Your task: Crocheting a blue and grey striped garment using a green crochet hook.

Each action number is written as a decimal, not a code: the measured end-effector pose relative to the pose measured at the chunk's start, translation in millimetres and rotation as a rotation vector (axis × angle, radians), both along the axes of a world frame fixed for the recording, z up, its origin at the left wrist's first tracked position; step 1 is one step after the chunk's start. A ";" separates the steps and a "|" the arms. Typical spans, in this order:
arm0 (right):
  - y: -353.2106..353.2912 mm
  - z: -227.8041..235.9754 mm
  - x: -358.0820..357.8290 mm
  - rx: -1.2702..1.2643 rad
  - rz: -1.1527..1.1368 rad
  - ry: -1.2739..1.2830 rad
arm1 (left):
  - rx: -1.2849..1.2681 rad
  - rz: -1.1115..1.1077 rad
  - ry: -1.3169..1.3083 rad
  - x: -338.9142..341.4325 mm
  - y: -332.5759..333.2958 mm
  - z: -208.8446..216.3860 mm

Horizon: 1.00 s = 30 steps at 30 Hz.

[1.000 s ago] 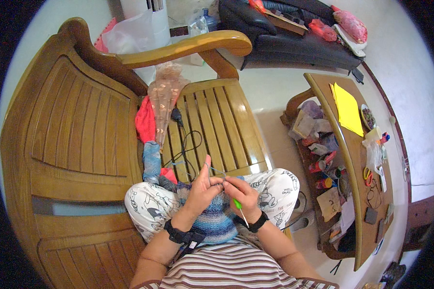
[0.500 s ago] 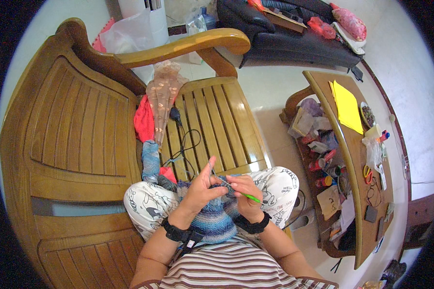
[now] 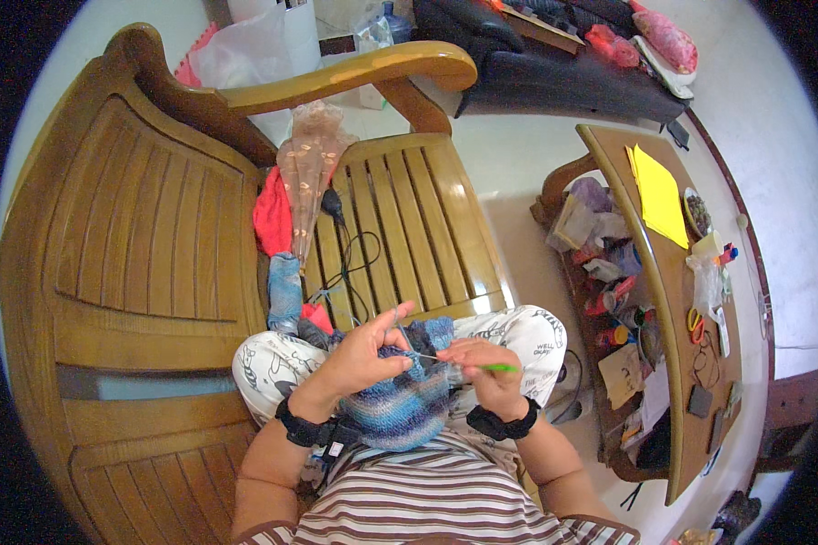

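A striped blue, grey and white crocheted piece (image 3: 395,413) lies in my lap between my knees. My left hand (image 3: 362,356) pinches its upper edge, with the forefinger raised and a strand of blue-grey yarn running over it. From the right, my right hand (image 3: 489,372) grips a crochet hook (image 3: 500,368) by its green handle. The hook's thin metal shaft points left to the edge of the work, close to my left fingertips. Whether its tip sits inside a stitch is too small to tell.
I sit on a slatted wooden bench (image 3: 418,227). Beside my left knee lie a folded brown umbrella (image 3: 314,173), a red cloth (image 3: 273,218) and a black cable (image 3: 364,250). A wooden table (image 3: 641,209) at right carries yellow sheets (image 3: 659,195) and scissors (image 3: 695,325).
My right hand with the hook has moved right, away from my left hand, and the hook now lies flatter. More of the work's upper edge shows between the hands. The view has shifted slightly.
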State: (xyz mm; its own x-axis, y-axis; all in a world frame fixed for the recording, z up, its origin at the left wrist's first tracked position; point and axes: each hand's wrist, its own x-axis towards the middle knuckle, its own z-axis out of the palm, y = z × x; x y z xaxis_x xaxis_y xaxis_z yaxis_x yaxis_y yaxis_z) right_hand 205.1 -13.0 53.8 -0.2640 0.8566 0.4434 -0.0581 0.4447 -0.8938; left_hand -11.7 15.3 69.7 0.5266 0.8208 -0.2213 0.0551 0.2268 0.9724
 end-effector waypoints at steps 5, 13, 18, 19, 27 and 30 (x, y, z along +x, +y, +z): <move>1.5 -7.3 -2.4 -0.709 0.067 0.515 | 0.073 -0.081 0.084 3.3 -1.3 -1.2; 9.3 -13.1 -25.7 0.206 -0.218 -0.155 | 0.257 0.381 0.177 30.0 -13.6 -8.9; 21.2 -15.7 -28.6 0.537 -0.318 -0.565 | 0.545 0.464 0.385 35.9 -22.4 -28.5; 24.6 -19.6 -27.7 0.543 -0.288 -0.494 | 0.298 0.474 0.108 35.9 -21.9 -26.7; 24.1 -41.6 -33.6 -0.481 0.032 0.355 | -0.238 0.244 -0.418 6.6 -9.6 -25.6; 30.8 -31.2 -31.9 -0.637 0.110 0.435 | -0.037 0.140 -0.221 -3.2 -6.5 -24.3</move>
